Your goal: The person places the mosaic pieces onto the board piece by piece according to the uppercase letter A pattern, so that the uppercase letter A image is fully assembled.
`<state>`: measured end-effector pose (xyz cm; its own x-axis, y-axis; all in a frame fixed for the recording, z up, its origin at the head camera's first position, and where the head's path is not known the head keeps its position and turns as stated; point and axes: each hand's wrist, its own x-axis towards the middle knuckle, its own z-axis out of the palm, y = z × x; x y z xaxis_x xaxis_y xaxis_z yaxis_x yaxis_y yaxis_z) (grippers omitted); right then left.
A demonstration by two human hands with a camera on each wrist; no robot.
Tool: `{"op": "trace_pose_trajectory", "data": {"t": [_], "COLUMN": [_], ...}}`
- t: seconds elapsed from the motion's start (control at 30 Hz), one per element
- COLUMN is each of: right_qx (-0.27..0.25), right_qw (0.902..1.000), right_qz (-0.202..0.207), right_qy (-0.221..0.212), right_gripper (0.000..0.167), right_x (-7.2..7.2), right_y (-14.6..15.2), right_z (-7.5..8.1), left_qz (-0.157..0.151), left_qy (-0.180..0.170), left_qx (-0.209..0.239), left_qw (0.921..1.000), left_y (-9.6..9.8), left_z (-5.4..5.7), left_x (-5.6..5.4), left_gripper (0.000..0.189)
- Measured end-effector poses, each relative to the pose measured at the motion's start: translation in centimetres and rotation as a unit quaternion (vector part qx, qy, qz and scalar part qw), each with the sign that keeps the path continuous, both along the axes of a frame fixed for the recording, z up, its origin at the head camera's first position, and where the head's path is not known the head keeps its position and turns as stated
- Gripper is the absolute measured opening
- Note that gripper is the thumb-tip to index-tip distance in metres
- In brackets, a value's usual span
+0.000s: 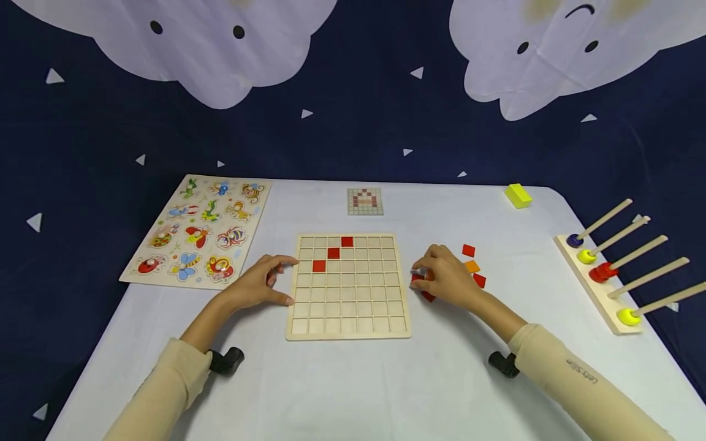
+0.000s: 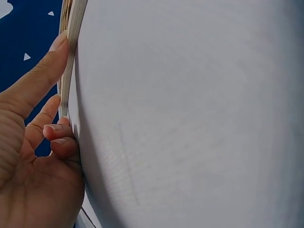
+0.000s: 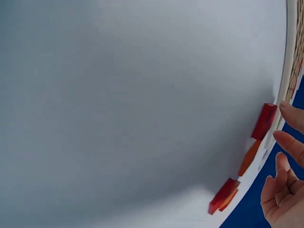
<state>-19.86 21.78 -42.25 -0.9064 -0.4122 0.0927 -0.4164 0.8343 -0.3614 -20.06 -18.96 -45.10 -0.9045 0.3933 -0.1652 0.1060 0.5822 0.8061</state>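
A wooden grid board (image 1: 347, 309) lies in front of me, with three red square tiles (image 1: 333, 253) set diagonally in its upper cells. My left hand (image 1: 250, 285) touches the board's left edge with thumb and index finger spread apart. The left wrist view shows a fingertip (image 2: 59, 42) against the wooden rim. Just right of the board, my right hand (image 1: 449, 278) is low over loose tiles, thumb and index finger apart around a red tile (image 1: 417, 277). In the right wrist view that red tile (image 3: 265, 121) stands beside the fingertips; the hand partly hides other tiles.
More red tiles (image 1: 469, 250) and an orange tile (image 1: 471, 266) lie right of my right hand. Behind the board is a small pattern card (image 1: 365, 209). An insect puzzle board (image 1: 182, 263) lies left; a yellow block (image 1: 518, 196) and a peg stand (image 1: 592, 282) with colored rings are right.
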Motion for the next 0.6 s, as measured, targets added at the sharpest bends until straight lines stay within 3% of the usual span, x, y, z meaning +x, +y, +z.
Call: {"op": "trace_pose_trajectory", "data": {"t": [0.33,0.6], "right_qx": [0.001,-0.033], "right_qw": [0.9999,0.9993], "right_qz": [-0.009,-0.020], "right_qy": [0.012,0.003], "right_gripper": [0.023,0.019], "right_x": [0.5,0.5], "right_y": [0.9,0.9], "right_z": [-1.0,-1.7], "left_qz": [-0.007,-0.009], "left_qy": [0.000,0.001], "left_qx": [0.006,0.009], "left_qw": [1.0000,0.9999], "left_y": [0.0,-0.2], "left_z": [0.1,0.1], "left_x": [0.0,-0.1], "left_gripper": [0.078,0.078]}}
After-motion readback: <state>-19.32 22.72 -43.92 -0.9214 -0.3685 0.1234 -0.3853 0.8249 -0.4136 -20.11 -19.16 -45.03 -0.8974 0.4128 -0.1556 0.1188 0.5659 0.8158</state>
